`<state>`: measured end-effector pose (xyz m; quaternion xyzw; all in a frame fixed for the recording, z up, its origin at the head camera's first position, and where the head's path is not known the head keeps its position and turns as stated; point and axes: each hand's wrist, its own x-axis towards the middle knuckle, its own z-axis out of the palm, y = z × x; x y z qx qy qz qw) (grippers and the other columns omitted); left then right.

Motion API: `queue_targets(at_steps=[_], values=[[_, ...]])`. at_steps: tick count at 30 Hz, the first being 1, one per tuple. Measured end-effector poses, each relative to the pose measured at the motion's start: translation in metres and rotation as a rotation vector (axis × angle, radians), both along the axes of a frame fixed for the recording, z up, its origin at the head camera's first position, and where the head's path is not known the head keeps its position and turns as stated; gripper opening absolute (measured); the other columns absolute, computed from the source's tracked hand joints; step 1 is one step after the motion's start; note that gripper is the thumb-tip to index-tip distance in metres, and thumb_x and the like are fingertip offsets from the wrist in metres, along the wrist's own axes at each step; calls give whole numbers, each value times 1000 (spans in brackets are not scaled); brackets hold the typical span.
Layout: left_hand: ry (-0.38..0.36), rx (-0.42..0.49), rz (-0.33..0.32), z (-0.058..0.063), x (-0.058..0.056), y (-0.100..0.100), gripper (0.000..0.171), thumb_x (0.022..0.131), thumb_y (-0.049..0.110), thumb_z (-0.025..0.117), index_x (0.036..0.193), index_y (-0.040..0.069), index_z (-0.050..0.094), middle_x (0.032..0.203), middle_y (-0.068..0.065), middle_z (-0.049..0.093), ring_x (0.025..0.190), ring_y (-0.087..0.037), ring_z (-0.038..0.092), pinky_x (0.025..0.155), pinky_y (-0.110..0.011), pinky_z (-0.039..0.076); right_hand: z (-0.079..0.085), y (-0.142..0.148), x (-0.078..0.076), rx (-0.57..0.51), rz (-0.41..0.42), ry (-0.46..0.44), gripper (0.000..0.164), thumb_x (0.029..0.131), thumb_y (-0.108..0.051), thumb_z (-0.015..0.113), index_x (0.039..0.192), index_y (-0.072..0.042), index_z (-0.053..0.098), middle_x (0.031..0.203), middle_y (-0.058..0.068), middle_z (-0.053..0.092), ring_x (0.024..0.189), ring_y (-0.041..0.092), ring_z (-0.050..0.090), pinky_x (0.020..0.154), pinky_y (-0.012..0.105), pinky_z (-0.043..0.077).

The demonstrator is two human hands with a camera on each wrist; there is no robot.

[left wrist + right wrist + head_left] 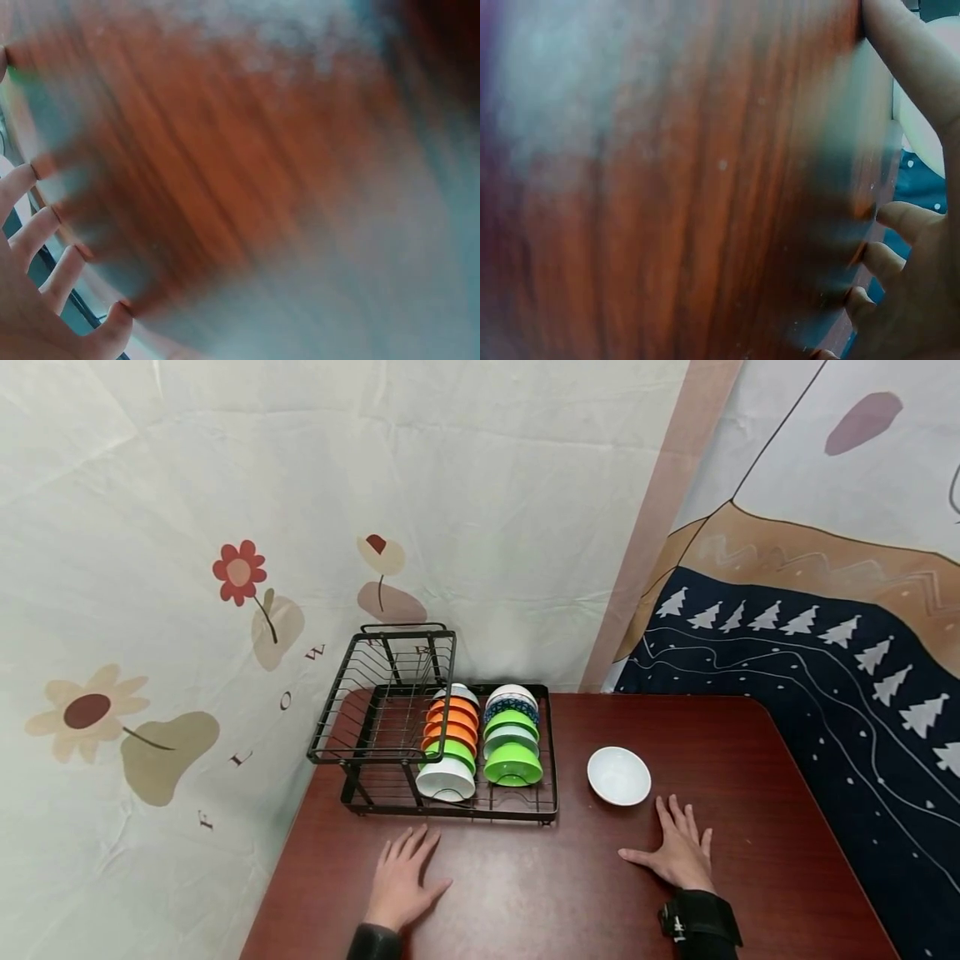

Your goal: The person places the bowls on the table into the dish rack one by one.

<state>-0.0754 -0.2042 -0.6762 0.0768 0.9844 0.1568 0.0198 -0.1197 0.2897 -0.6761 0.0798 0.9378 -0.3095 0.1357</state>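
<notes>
My left hand [403, 878] rests on the table in front of a black wire dish rack [450, 813], its fingers spread and holding nothing. To the right, my other hand, the right one [678, 852], also lies on the table with fingers apart. Just beyond its fingertips sits a white bowl [618, 776], apart from the hand. In the rack, bowls stand on edge in two rows. The left row runs from a white bowl [446, 779] at the front through green and orange ones. A bright green bowl [513, 765] fronts the right row, with patterned and white bowls behind.
The rack's raised upper basket [382, 752] stands over its left side and partly covers the left row. The reddish-brown wooden table [555, 893] meets a printed cloth backdrop [510, 527] behind and a dark blue tree-patterned cloth [757, 677] at the right.
</notes>
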Motion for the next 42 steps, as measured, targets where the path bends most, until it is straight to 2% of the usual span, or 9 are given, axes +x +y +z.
queue_targets(at_steps=[7,9,11,13,16,19,25,33,42], values=[[-35,-6,4,-1,-1,-1,83,87,61,84,157,21,63,166,-12,57,154,-41,52,128,-73,37,11,9,-4,-160,-62,15,139,83,-54,93,175,3,6,178,40,10,166,64,-2,128,87,-5],[-48,-6,3,-1,-1,-1,83,88,61,83,157,22,62,167,-13,56,155,-42,51,129,-73,36,19,11,-6,-253,-136,-6,129,93,-49,87,177,-3,0,180,37,12,168,60,3,133,81,7],[-53,-6,2,0,-2,-1,83,88,61,83,158,21,62,167,-13,56,155,-42,50,129,-73,35,24,8,-11,-319,-235,0,115,101,-48,79,178,-8,3,180,32,21,168,52,21,135,65,30],[-48,-4,3,0,-2,-1,82,88,61,83,157,21,62,167,-13,56,155,-42,51,129,-73,35,26,2,-18,-374,-310,38,101,107,-50,70,178,-8,11,177,30,34,156,44,49,118,43,54],[-35,-8,5,1,-1,-1,82,88,60,83,157,21,62,167,-12,57,155,-41,51,129,-72,36,24,-11,-32,-440,-370,84,85,113,-52,57,174,-2,25,164,33,50,108,26,79,81,23,63],[-33,-14,3,0,-1,-1,82,88,61,83,157,22,62,167,-12,57,155,-41,51,129,-72,37,21,-23,-44,-503,-370,79,75,117,-47,47,169,6,31,138,35,64,73,11,74,65,24,63],[-53,0,2,0,-1,0,83,88,61,83,158,22,61,168,-12,56,156,-41,50,129,-72,36,14,-34,-57,-535,-376,64,56,118,-20,40,159,17,33,79,16,72,51,10,69,54,30,64],[-50,13,4,3,-1,1,82,88,59,84,157,21,62,168,-12,56,156,-41,50,130,-73,35,14,-34,-59,-486,-367,86,57,111,-7,34,160,22,29,63,11,69,43,9,65,48,30,60],[-39,15,2,2,1,0,82,88,58,84,157,21,62,167,-12,56,155,-41,51,129,-73,36,66,-37,-60,-444,-416,251,48,111,-7,39,149,20,45,65,16,70,40,9,62,48,45,63]])
